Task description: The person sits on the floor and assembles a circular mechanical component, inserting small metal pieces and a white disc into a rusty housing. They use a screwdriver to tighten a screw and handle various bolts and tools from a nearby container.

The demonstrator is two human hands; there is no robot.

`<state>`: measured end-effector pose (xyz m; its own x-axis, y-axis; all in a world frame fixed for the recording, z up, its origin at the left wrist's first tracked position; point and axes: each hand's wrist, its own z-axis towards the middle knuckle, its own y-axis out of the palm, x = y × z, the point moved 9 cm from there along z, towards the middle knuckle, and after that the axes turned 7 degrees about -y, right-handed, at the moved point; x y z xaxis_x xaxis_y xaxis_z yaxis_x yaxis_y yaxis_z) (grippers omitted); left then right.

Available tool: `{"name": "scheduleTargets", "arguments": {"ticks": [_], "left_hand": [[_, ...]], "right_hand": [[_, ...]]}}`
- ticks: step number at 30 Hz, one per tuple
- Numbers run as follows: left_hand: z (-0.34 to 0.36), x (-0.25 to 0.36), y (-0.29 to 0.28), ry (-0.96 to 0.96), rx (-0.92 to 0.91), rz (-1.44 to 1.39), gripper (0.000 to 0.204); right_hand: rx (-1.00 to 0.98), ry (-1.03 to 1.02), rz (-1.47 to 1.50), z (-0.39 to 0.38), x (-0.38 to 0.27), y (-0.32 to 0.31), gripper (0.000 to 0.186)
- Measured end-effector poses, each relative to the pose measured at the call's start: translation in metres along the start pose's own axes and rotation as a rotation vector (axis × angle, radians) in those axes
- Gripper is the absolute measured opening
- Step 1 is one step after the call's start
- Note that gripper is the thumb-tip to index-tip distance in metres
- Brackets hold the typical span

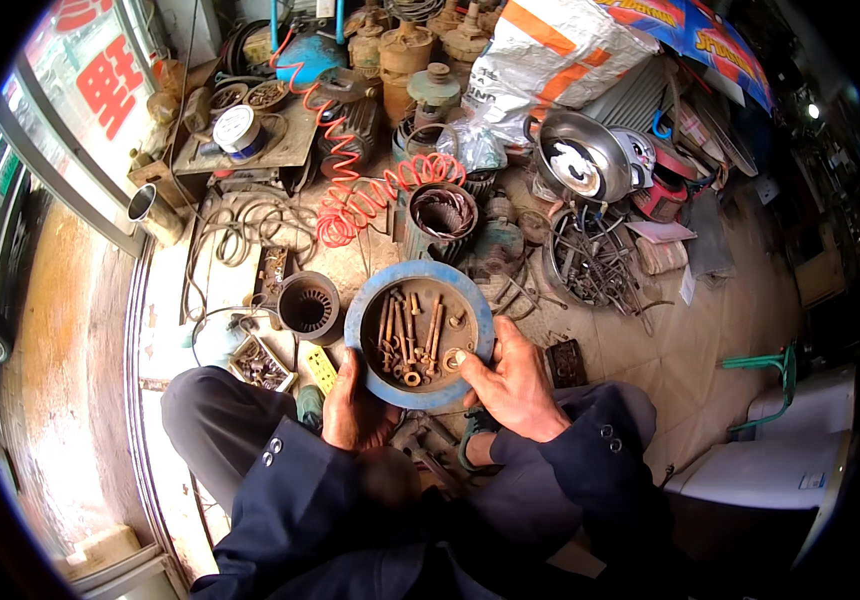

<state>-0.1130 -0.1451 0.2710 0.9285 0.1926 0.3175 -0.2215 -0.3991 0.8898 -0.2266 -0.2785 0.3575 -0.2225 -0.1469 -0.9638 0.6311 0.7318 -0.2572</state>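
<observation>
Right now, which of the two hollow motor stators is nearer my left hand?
The bare-slotted stator, just left of the blue dish; the other stator, beyond the dish, has reddish windings around its opening.

Red coiled hose (340, 226) nr wht/orng sack (553, 66)

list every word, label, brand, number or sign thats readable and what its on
Wording isn't copied out here, only where it stands:
Glass panel: big red characters, one clear, another cut off
Blue-and-red printed sheet: yellow lettering, readable
White sack with orange stripes: dark letters, partly lost in folds
White tub: print too small
White appliance: small label, too small
Blue-rimmed dish: none visible
</observation>
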Motion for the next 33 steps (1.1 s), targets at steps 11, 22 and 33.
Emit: {"name": "scheduleTargets", "arguments": {"ticks": [11,22,33], "left_hand": [[-0.002,0.023,-0.005,0.020,0.052,0.038,0.071],[-0.008,0.025,0.004,0.093,0.001,-0.102,0.081],[-0.009,0.031,-0.014,0.003,0.149,-0.019,0.073]], "right_hand": [[-0.125,-0.170,-0.125,0.022,-0.024,0.014,0.038],[-0.217,0.104,0.538,0.010,0.009,0.057,0.051],[-0.196,-0.039,0.268,0.023,-0.014,0.025,0.060]]}}
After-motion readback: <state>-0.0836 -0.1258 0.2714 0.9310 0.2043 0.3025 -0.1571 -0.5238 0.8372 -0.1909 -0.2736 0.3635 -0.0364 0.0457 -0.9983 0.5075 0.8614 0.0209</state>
